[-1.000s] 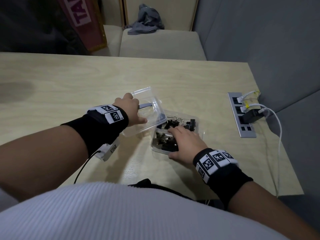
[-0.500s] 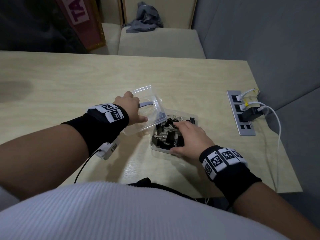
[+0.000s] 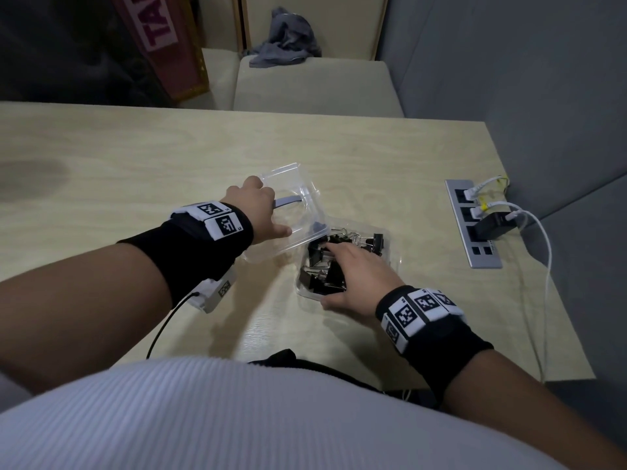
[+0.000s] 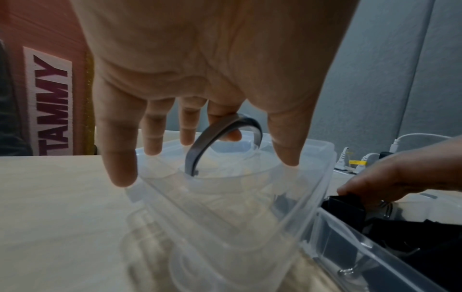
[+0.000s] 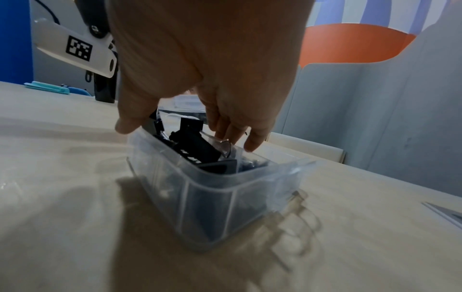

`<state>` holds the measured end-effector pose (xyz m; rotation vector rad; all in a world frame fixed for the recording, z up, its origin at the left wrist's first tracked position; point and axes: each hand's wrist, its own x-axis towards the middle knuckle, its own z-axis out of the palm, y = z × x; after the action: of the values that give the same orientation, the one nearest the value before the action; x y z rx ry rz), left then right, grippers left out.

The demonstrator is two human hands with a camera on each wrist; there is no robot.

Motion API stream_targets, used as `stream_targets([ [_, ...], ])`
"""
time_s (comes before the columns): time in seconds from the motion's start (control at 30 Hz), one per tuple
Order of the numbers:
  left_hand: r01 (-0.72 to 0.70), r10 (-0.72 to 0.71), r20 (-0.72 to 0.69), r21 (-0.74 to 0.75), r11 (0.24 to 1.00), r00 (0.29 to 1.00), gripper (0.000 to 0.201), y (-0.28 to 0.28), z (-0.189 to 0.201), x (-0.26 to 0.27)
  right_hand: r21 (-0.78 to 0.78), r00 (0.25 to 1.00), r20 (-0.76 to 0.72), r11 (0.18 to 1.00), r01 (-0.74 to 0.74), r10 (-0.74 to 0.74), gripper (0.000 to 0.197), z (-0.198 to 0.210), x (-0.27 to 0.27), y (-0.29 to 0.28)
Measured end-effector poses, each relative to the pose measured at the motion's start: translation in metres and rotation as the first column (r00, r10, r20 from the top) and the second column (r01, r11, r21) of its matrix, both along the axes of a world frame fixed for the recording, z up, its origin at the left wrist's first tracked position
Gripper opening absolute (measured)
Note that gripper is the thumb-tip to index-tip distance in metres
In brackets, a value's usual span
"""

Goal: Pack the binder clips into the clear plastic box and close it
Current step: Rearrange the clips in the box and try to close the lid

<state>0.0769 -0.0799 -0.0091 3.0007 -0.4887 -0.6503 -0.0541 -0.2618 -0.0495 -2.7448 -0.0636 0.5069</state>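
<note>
The clear plastic box (image 3: pixel 393 257) stands on the table, filled with several black binder clips (image 3: pixel 322 271). My right hand (image 3: pixel 354 271) lies over it, thumb along the near rim, fingers stretched onto the clips. The right wrist view shows the box (image 5: pixel 212 197), the clips (image 5: pixel 195 146) and the fingertips (image 5: pixel 252 144) reaching in. My left hand (image 3: pixel 259 212) holds the clear lid (image 3: pixel 302 188) tilted just left of the box, one edge over the box's far-left corner. In the left wrist view its fingers spread on the lid (image 4: pixel 250 197), one behind the grey handle (image 4: pixel 212 138).
A power strip (image 3: pixel 481 259) with white cables and a black adapter (image 3: pixel 492 225) is set into the table near its right edge, beside a grey partition. A beige seat with a grey cloth (image 3: pixel 285 39) stands beyond the far edge. Teal pens (image 5: pixel 47 89) lie far left.
My right hand slid right over the clips and then back left, and the clips under it lie differently. The left hand and the lid have hardly moved.
</note>
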Motion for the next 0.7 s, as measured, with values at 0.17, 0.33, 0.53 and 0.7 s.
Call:
stream_targets([
  [0.17, 0.049, -0.050, -0.018, -0.031, 0.998, 0.999, 0.056, -0.010, 0.004, -0.003, 0.032, 0.996, 0.040, 0.997, 0.075, -0.076, 0.103, 0.007, -0.012, -0.016],
  [0.33, 0.193, -0.194, -0.027, -0.058, 0.980, 0.981, 0.051, -0.028, 0.014, -0.014, 0.088, 0.974, 0.103, 0.977, 0.194, -0.203, 0.076, 0.010, -0.032, -0.048],
  [0.53, 0.441, -0.441, -0.054, -0.017, 0.897, 0.896, 0.054, -0.056, 0.014, -0.034, 0.236, 0.817, 0.233, 0.846, 0.479, -0.528, 0.027, -0.001, -0.048, -0.073],
  [0.7, 0.520, -0.519, -0.070, -0.013, 0.854, 0.852, 0.055, -0.074, 0.000, -0.052, 0.288, 0.766, 0.221, 0.791, 0.540, -0.604, 0.025, -0.002, -0.048, -0.069],
])
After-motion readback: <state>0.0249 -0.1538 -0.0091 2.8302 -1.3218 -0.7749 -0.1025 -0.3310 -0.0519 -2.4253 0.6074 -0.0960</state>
